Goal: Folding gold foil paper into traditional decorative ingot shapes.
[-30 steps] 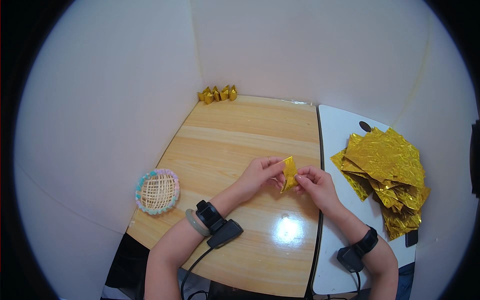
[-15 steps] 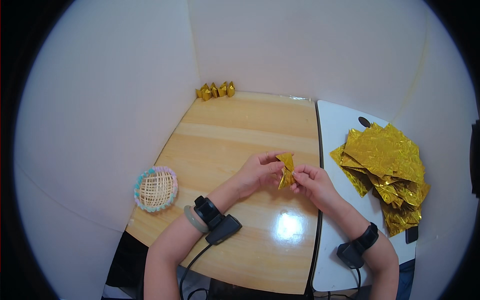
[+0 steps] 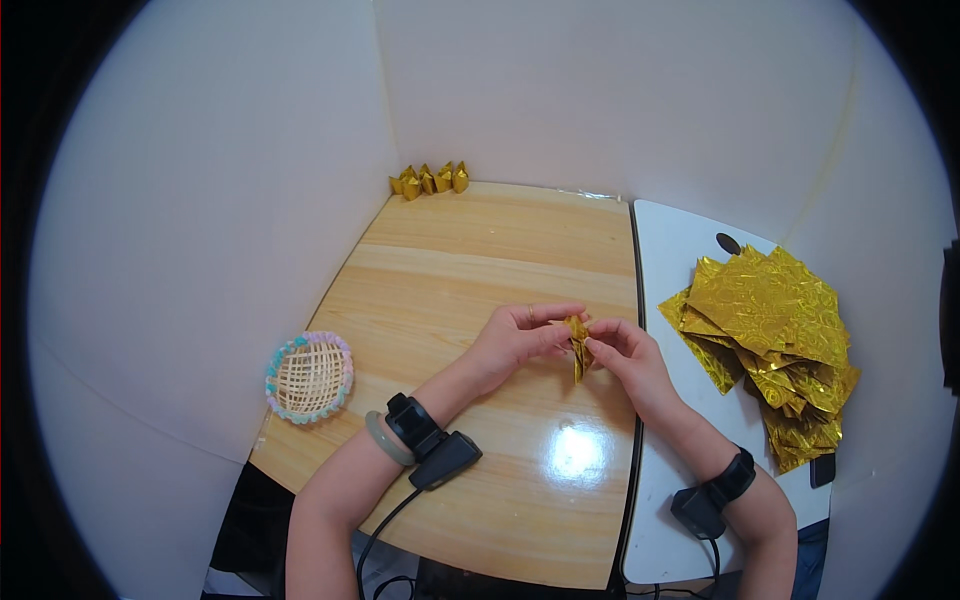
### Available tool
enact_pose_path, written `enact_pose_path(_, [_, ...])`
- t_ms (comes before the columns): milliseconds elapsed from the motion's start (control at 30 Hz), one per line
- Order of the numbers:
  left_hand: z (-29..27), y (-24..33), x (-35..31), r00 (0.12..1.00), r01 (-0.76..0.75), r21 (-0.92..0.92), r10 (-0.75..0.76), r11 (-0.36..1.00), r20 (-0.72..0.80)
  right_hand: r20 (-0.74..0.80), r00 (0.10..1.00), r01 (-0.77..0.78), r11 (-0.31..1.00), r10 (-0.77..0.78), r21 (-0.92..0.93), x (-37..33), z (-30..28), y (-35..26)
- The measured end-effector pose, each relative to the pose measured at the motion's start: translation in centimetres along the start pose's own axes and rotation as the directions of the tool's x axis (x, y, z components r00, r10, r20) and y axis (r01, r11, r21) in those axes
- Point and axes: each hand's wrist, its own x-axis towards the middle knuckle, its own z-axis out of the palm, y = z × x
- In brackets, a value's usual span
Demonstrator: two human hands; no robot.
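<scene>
A small piece of folded gold paper point(image 3: 579, 352) is held up over the wooden table, between the fingertips of both hands. My left hand point(image 3: 522, 340) pinches it from the left, its index finger stretched along the top and wearing a ring. From the right, my right hand point(image 3: 628, 362) grips its other side with thumb and index finger. The paper looks narrow, seen nearly edge-on, and its upper part is partly covered by my fingers.
Several folded gold ingot shapes point(image 3: 428, 181) stand at the table's far left corner. A woven basket point(image 3: 311, 378) with a pastel rim sits at the left edge. On the white table point(image 3: 668, 480) at right lies a pile of gold paper sheets point(image 3: 768, 310). White walls point(image 3: 600, 90) enclose the tables.
The folded paper has turned and now looks narrower. My right hand has shifted slightly up, its fingers closer to my left hand's.
</scene>
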Motion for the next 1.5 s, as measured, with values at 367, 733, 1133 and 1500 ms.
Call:
enact_pose_path(367, [-0.1, 0.0, 0.0, 0.999, 0.004, 0.106, -0.008, 0.994, 0.036, 0.059, 0.987, -0.149, 0.988, 0.147, 0.034, -0.1, -0.5, -0.9])
enact_pose_path(733, [-0.5, -0.6, -0.1, 0.984, 0.118, -0.179, -0.091, 0.977, 0.151, 0.267, 0.931, -0.355, 0.786, 0.248, 0.506, -0.1, -0.8, -0.4])
enact_pose_path(1133, [-0.9, -1.3, 0.1, 0.976, 0.099, -0.186, -0.058, 0.978, 0.211, 0.341, 0.912, -0.393, 0.733, 0.230, 0.555, 0.0, -1.0, -0.5])
enact_pose_path(1500, [-0.1, -0.5, 0.1, 0.997, 0.055, -0.205, -0.041, 0.977, 0.071, 0.266, 0.943, -0.327, 0.720, 0.202, 0.612, -0.1, -0.6, -0.6])
